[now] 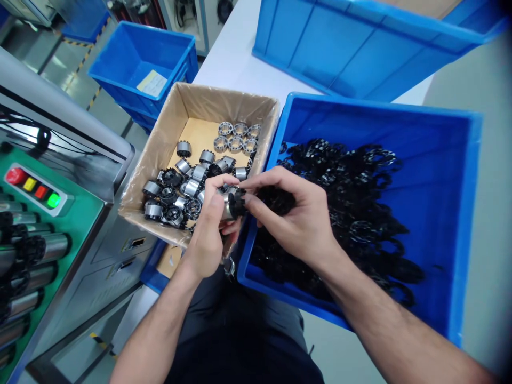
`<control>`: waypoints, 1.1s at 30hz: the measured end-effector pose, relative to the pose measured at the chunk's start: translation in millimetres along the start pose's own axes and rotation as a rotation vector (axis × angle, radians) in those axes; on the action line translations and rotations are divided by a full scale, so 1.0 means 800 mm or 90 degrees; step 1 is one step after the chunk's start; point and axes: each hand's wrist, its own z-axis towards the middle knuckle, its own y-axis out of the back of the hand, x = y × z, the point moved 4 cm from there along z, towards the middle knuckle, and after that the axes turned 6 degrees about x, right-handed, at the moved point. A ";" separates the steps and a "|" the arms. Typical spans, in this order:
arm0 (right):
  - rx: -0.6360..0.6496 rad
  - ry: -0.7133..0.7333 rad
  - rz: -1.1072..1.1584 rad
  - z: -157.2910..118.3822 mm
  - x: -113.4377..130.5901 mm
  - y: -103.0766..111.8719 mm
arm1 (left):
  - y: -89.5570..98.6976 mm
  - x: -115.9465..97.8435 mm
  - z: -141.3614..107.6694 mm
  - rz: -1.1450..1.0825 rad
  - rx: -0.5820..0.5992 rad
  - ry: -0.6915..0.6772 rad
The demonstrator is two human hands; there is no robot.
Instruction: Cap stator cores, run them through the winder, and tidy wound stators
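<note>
My left hand (210,224) is closed around a silver metal ring core (227,207), held over the near right edge of a cardboard box (154,154). On the core's right end sits a black plastic ring (239,202) with teeth around it. The thumb and fingers of my right hand (296,213) pinch that black ring from the right. Inside the box lie loose silver cores with black ends (192,188), and bare silver cores (236,144) stand in rows at its far right. A blue bin (424,160) on the right holds a heap of black plastic rings (360,197).
Another large blue bin (352,48) stands behind on the white table (232,53). Stacked blue crates (132,48) are at the far left. On the left, a green machine surface (80,213) carries a button panel (38,186) and several metal cylinders (40,266).
</note>
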 end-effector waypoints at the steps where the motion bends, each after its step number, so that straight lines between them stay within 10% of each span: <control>1: 0.004 0.006 -0.003 -0.001 -0.001 -0.002 | 0.001 0.001 0.000 -0.005 -0.005 -0.003; 20: -0.004 0.088 -0.091 -0.008 0.009 -0.005 | 0.002 -0.001 0.001 0.005 -0.008 0.007; 26: 0.008 -0.051 0.005 -0.003 -0.003 -0.003 | 0.002 -0.001 0.002 0.084 0.013 0.013; 33: 0.125 -0.169 0.305 -0.002 -0.018 0.000 | 0.015 -0.007 0.017 -0.002 -0.142 -0.037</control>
